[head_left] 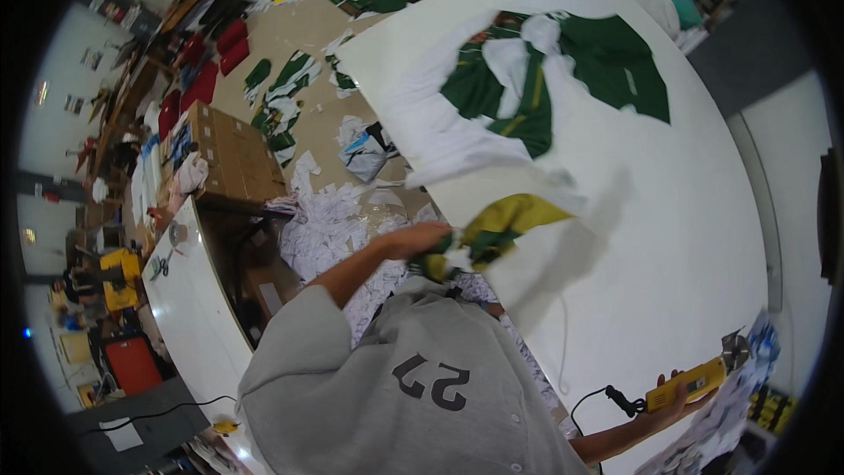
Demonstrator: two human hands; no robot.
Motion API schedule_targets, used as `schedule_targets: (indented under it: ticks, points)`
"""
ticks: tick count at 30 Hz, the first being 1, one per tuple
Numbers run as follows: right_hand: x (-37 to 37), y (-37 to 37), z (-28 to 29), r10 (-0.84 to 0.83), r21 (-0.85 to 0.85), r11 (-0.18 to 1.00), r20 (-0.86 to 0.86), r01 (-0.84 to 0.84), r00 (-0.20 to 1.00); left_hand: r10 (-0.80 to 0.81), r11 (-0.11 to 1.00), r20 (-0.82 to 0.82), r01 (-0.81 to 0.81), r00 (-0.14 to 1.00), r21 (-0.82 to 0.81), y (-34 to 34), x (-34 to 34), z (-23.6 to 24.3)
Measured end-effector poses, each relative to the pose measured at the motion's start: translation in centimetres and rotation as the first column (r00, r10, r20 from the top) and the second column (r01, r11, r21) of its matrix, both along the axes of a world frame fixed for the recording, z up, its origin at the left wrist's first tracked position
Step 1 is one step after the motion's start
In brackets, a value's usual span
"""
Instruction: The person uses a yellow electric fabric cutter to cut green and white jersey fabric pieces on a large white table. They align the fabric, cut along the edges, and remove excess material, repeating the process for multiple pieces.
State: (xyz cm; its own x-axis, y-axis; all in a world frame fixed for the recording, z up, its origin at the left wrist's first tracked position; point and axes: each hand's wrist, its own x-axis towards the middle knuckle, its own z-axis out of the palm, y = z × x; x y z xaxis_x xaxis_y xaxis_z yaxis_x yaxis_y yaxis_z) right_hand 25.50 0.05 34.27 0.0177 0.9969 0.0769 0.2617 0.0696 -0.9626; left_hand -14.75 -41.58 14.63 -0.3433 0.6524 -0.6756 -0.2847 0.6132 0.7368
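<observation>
Head view: a crumpled yellow, green and white piece of thin fabric (519, 215) is gripped at its bunched end by the left hand (420, 239), whose fingers are closed around the cloth. The piece is held at the near left edge of a large glossy white desk (659, 220), its free end spread over the desktop and blurred; whether the surface is touched by it cannot be told. By the right hand (675, 411), curled around the body, a yellow handheld electric cutter with a round metal head (694, 387) is held at the near right corner of the desk, its head pointed away to the right. A black power cord (587, 398) is joined to the cutter's rear end. On the far part of the desk, dark green fabric panels (615, 62) are laid out beside and upon a rumpled white sheet of material (431, 123). To the left, the beige floor (338, 84) is strewn with a heap of white scraps (325, 220), and brown cardboard boxes (237, 158) are stacked near a second white desk (185, 317), on which green-handled scissors (159, 266) are placed.
</observation>
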Motion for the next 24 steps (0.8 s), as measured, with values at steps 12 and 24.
schedule_targets:
  ticks: [12, 24]
  points:
    - [-16.2, -8.5, 2.4, 0.188, -0.074, 0.977, -0.156, -0.201, 0.970, 0.312, -0.258, -0.733, -0.797, -0.604, 0.546, -43.4, -44.0, 6.1]
    - [-13.3, -3.6, -18.0, -0.031, -0.396, 0.917, -0.170, -0.040, 0.985, 0.168, 0.984, -0.953, 0.021, 0.252, 0.179, 6.4, -15.5, -10.3]
